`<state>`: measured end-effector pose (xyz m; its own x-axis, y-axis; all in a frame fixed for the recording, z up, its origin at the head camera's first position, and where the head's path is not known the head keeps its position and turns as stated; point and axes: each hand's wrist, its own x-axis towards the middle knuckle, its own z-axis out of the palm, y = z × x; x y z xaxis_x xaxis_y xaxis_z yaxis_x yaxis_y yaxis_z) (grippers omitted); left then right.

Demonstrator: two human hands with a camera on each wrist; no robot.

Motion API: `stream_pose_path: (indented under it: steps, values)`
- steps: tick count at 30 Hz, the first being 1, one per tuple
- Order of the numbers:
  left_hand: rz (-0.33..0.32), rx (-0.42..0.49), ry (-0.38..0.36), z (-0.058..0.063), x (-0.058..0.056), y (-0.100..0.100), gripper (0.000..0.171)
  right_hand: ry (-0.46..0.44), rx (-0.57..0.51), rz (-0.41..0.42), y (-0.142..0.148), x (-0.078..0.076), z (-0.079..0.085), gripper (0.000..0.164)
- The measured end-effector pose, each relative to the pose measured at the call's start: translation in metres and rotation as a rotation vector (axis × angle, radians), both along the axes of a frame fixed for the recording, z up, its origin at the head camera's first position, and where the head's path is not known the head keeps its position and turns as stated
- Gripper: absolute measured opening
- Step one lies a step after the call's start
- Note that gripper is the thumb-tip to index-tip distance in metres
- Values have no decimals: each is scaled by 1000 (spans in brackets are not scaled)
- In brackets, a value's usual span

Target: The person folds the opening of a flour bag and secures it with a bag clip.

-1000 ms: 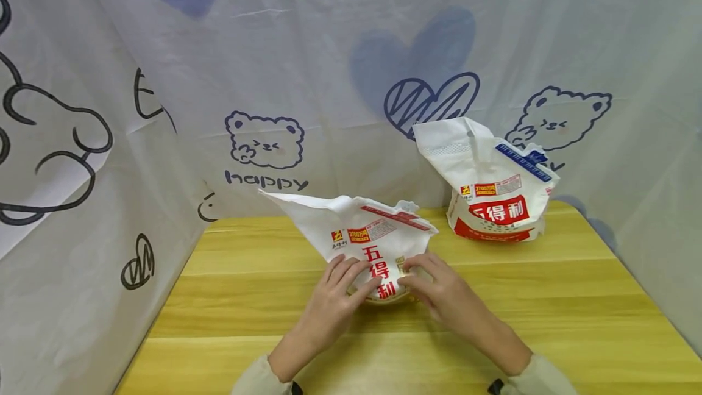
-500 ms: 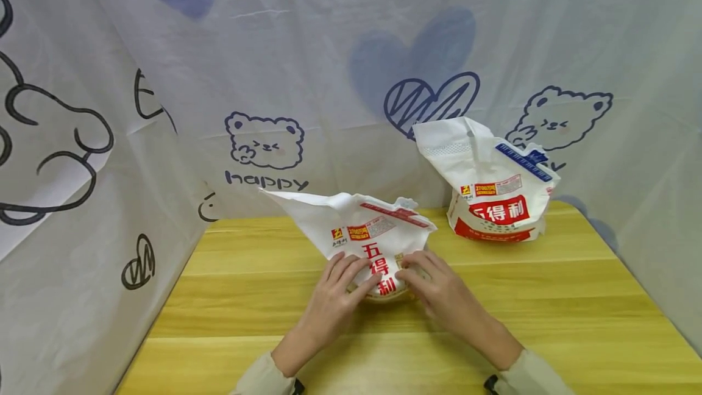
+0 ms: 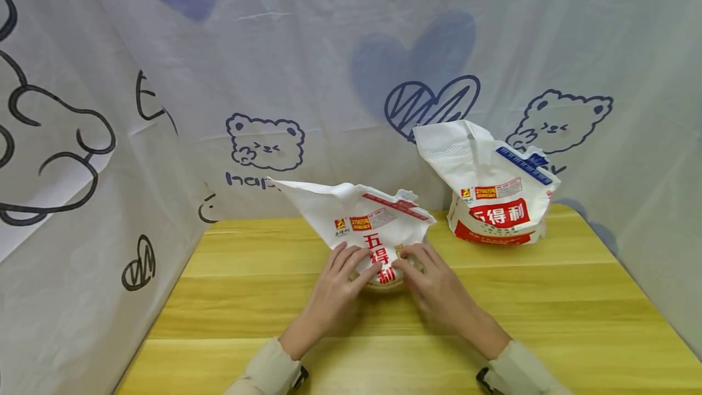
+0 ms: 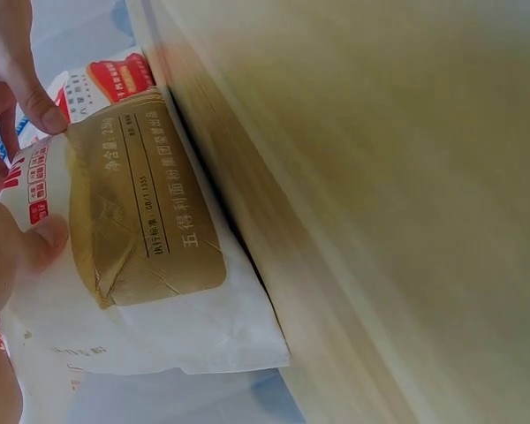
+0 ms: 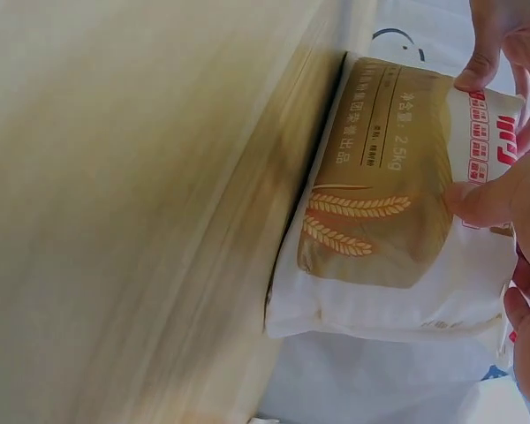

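A white flour bag (image 3: 351, 206) with red lettering stands on the table, its top folded over and held by a red clip (image 3: 397, 206). My left hand (image 3: 342, 273) grips the bag's left side, its thumb on the near face. On the right side my right hand (image 3: 436, 276) holds it likewise, with the two thumbs close together across the red characters. In the right wrist view, the brown lower panel of the flour bag (image 5: 380, 168) shows wheat ears and faces me, its base at the table surface.
A second white flour bag (image 3: 496, 194) with a blue clip (image 3: 524, 163) stands at the back right of the wooden table (image 3: 247, 297). Behind and beside the table hangs a pale cloth (image 3: 329, 66) printed with bears and hearts.
Both hands and the flour bag between them have shifted a little away from me, toward the back of the table. The second bag stays where it was.
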<state>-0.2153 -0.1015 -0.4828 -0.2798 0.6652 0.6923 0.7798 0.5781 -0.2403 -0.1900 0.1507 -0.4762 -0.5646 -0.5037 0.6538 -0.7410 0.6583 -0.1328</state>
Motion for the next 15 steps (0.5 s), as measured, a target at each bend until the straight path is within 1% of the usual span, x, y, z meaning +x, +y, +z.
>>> stream_pose_path:
  steps: [4, 8, 11, 15]
  values:
    - [7, 1, 11, -1, -8, 2, 52, 12, -9, -6, 0, -8, -1, 33]
    - [-9, 17, 24, -1, -18, 5, 50, 30, -21, -8, 0, -16, -3, 34]
    - [-21, 34, 20, -1, -25, 8, 48, 23, -25, -16, 1, -22, -4, 35]
    - [-15, 43, 16, -1, -33, 11, 49, 6, -20, -38, 1, -29, -3, 33]
